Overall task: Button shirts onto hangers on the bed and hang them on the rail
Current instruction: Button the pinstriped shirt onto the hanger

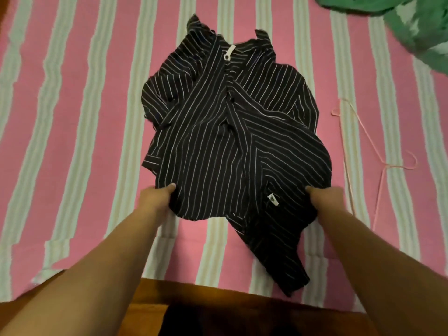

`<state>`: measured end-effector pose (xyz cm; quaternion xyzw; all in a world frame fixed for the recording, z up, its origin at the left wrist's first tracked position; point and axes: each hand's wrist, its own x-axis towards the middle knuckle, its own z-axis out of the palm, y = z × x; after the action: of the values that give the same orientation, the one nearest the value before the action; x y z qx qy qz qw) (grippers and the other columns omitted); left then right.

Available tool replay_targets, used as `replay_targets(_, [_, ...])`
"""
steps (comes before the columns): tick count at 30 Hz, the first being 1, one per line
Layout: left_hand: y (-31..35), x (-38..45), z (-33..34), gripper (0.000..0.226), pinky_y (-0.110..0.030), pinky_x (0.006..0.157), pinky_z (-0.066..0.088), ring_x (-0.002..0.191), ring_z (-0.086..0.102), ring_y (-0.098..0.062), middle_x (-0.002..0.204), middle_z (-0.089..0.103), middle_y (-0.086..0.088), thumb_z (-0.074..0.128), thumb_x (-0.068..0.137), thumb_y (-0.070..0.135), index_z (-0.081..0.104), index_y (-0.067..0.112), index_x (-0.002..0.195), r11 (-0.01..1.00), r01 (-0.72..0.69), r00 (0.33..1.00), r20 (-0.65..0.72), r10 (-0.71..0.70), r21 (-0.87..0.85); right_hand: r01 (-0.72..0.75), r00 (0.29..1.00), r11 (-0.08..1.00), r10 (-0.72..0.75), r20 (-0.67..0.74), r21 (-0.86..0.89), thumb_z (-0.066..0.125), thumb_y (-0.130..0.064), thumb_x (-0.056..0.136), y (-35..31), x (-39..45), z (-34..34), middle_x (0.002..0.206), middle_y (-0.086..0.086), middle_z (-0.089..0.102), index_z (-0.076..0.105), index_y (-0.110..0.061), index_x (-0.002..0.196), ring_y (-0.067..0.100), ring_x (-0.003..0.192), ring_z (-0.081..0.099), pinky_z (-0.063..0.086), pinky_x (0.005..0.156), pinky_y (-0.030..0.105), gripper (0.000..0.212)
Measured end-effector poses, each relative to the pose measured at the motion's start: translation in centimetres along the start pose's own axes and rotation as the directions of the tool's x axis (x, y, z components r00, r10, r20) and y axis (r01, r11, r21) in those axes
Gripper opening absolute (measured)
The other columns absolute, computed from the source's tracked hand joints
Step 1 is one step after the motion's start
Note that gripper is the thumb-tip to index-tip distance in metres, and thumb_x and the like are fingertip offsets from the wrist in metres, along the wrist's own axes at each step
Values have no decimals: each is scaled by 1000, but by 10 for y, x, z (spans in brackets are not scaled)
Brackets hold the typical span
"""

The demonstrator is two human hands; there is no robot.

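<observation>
Left side: bare bed (pixel 80 132) under a pink and pale striped cover; nothing on it here that I can make out.

Left hand (pixel 158 197) at the near left hem of the shirt (pixel 218 146); fingers curled under the cloth, thumb on top, pinching the hem edge; fingertips hidden beneath the fabric.

Centre: black pinstriped shirt lying rumpled on the bed, collar at the far end, hem at the near end; long axis runs far to near, straight away from me; front plackets cross over one another, buttons not visibly done up; a white hanger neck (pixel 229 52) shows at the collar opening, so I judge a hanger is already inside, though its arms are covered; one tail or sleeve trails off the near edge of the bed toward the wooden frame (pixel 194 294).

Right hand (pixel 322 197) at the near right hem, close to a small white label (pixel 273 199); thumb over the cloth, fingers tucked under, gripping the hem.

Key relation: both hands sit at the near end, either side of the axis, equally close to the hem; collar and top buttons lie far from both; my read is the next move is a pull toward me to flatten the front before buttoning.

Right: a spare pink wire hanger (pixel 363 151) flat on the bed, apart from the shirt; far right corner, a heap of green cloth (pixel 417 25).
</observation>
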<state>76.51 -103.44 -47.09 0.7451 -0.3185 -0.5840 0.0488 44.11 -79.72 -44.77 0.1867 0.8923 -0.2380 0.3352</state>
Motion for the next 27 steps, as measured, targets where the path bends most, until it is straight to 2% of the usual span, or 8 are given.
replay_targets(4, [17, -11, -34, 43, -43, 72, 60, 84, 70, -27, 101, 74, -18, 60, 71, 19, 71, 7, 110, 972, -112, 984, -162, 79, -204, 50, 994, 971, -26, -105, 232, 65, -16, 91, 9, -44, -11, 99, 13, 63, 62, -4, 118, 33, 87, 63, 56, 82, 40, 30])
replay_targets(9, [75, -113, -121, 17, -28, 62, 43, 63, 45, -6, 74, 49, 5, 50, 80, 17, 45, 31, 71, 743, -666, 584, -576, 572, 63, 488, 805, 848, -347, -481, 206, 54, -6, 89, 3, -131, -52, 91, 9, 58, 58, -11, 95, 24, 87, 55, 41, 76, 29, 9])
replay_targets(13, [77, -175, -109, 35, -25, 69, 44, 77, 59, -5, 83, 63, 7, 57, 80, -3, 48, 29, 69, 506, -836, 536, 116, 836, 214, 851, 396, 437, -898, -192, -292, 71, 7, 76, 22, -202, -41, 115, 21, 60, 66, 3, 94, 21, 104, 50, 40, 88, 17, 18])
replay_targets(16, [26, -175, -69, 26, -27, 77, 44, 92, 59, -4, 109, 56, 7, 70, 89, 21, 54, 40, 96, 281, -868, 497, 729, 471, 410, 911, 344, 205, -856, 386, -359, 80, -5, 76, 58, -214, -4, 149, 9, 48, 64, -7, 117, 23, 134, 46, 43, 112, 36, 45])
replay_targets(19, [-39, -143, -55, 64, -32, 110, 45, 128, 49, -13, 155, 22, 8, 68, 93, 44, 37, 33, 148, 247, -802, 589, 790, 170, 544, 905, 426, 282, -607, 671, -319, 62, -37, 97, 95, -200, 20, 164, -11, 18, 28, -27, 156, 10, 151, 17, 13, 123, 27, 69])
replay_targets(21, [-67, -133, -66, 53, -28, 103, 48, 119, 52, -13, 148, 37, 1, 65, 96, 35, 45, 26, 144, 181, -751, 653, 674, 345, 635, 876, 483, 321, -612, 626, -361, 59, -38, 98, 115, -183, 23, 151, -8, 35, 38, -27, 150, 12, 140, 35, 28, 121, 31, 57])
replay_targets(24, [-97, -124, -92, 32, -27, 91, 47, 106, 52, -16, 128, 57, 0, 58, 98, 27, 58, 22, 130, -39, -713, 610, 646, 458, 700, 867, 456, 161, -634, 624, -471, 61, -34, 94, 145, -165, 8, 117, -3, 49, 59, -21, 118, 15, 107, 50, 49, 95, 35, 27])
replay_targets(27, [-112, -113, -110, 49, -33, 108, 42, 127, 47, -19, 144, 51, 2, 58, 99, 23, 48, 26, 147, -206, -728, 572, 745, 344, 654, 849, 412, -91, -504, 760, -521, 73, -50, 81, 173, -141, -7, 118, -2, 52, 60, -27, 118, 21, 108, 53, 49, 88, 37, 45])
